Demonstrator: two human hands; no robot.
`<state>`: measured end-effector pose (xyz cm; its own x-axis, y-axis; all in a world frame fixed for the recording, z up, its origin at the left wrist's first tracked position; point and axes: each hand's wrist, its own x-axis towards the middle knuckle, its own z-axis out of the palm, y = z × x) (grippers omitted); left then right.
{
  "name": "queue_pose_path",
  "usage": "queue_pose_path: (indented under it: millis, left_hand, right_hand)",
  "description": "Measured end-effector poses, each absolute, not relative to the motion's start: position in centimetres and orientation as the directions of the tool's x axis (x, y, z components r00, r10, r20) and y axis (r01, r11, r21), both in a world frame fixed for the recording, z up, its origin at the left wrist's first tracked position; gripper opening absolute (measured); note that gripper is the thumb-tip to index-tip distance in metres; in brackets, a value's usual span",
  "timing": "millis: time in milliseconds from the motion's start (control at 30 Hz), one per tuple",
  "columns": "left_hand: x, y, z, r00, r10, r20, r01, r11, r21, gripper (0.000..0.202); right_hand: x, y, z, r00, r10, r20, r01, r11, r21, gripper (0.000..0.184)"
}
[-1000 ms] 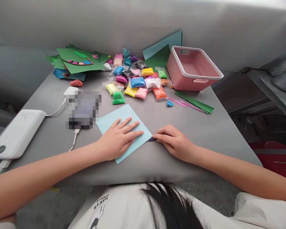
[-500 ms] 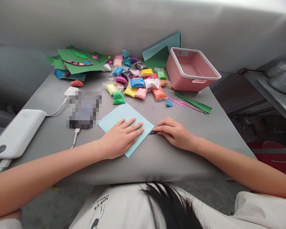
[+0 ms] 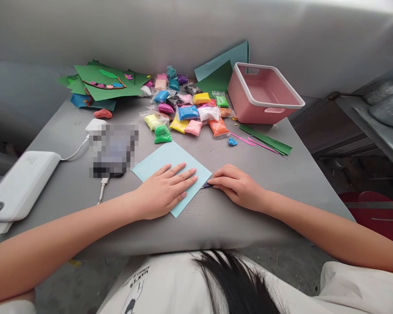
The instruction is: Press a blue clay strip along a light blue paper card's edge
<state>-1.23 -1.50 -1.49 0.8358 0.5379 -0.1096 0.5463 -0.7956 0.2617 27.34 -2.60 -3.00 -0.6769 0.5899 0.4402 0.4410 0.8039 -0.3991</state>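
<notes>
My left hand (image 3: 165, 189) lies flat on a light blue sheet of paper (image 3: 166, 158), fingers spread, pressing it against the table. The sheet is turned so that one corner points toward me and another to the right. At that right corner, my right hand (image 3: 237, 185) is closed around a slim dark blue tool (image 3: 206, 185). The tool's tip lies by the sheet's lower right edge; most of it is covered by my fingers, and I cannot tell whether it is a pen or a knife.
Several bags of coloured clay (image 3: 188, 113) lie behind the paper. A pink basket (image 3: 262, 109) stands at the back right, near green paper strips (image 3: 265, 139). Decorated green sheets (image 3: 101, 83) are piled at the back left. A phone (image 3: 113, 150) and a white power bank (image 3: 22, 185) lie left, with cables.
My right hand has shifted slightly toward me, and the tool's tip has slid a little down and left along the sheet's edge. My left hand stays flat on the paper.
</notes>
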Motion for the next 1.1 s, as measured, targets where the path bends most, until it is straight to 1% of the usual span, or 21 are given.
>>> queue_pose_path:
  millis: [200, 300, 500, 600, 733, 933, 1100]
  left_hand:
    - [-1.4, -1.6, -2.7, 0.830, 0.556, -0.042, 0.548, -0.799, 0.247, 0.052]
    - [-1.4, -1.6, -3.0, 0.829, 0.558, -0.024, 0.546, -0.801, 0.246, 0.053]
    - [-1.3, -1.6, -2.1, 0.831, 0.545, -0.110, 0.554, -0.793, 0.252, 0.054]
    - [-1.4, -1.6, -2.4, 0.830, 0.552, -0.081, 0.553, -0.796, 0.244, 0.054]
    - [-1.5, -1.7, -2.9, 0.832, 0.553, -0.045, 0.547, -0.804, 0.235, 0.054]
    - [-1.4, -1.6, -2.2, 0.830, 0.547, -0.111, 0.557, -0.801, 0.218, 0.054]
    - [-1.2, -1.7, -1.8, 0.825, 0.551, -0.124, 0.565, -0.801, 0.198, 0.054]
  right_hand:
    - [27.2, -2.8, -2.8, -0.693, 0.579, 0.430, 0.410, 0.807, -0.426, 0.025]
    - [27.1, -2.9, -2.9, -0.684, 0.591, 0.428, 0.422, 0.799, -0.429, 0.025]
    - [26.8, -3.0, -2.9, -0.691, 0.569, 0.446, 0.407, 0.816, -0.411, 0.025]
    - [26.8, -3.1, -2.9, -0.691, 0.565, 0.450, 0.398, 0.818, -0.415, 0.025]
    - [26.7, -3.3, -3.0, -0.679, 0.591, 0.436, 0.438, 0.802, -0.407, 0.025]
    - [26.5, -3.7, -2.9, -0.685, 0.591, 0.426, 0.424, 0.799, -0.427, 0.025]
    - [26.3, -3.8, -2.9, -0.679, 0.588, 0.440, 0.422, 0.803, -0.421, 0.025]
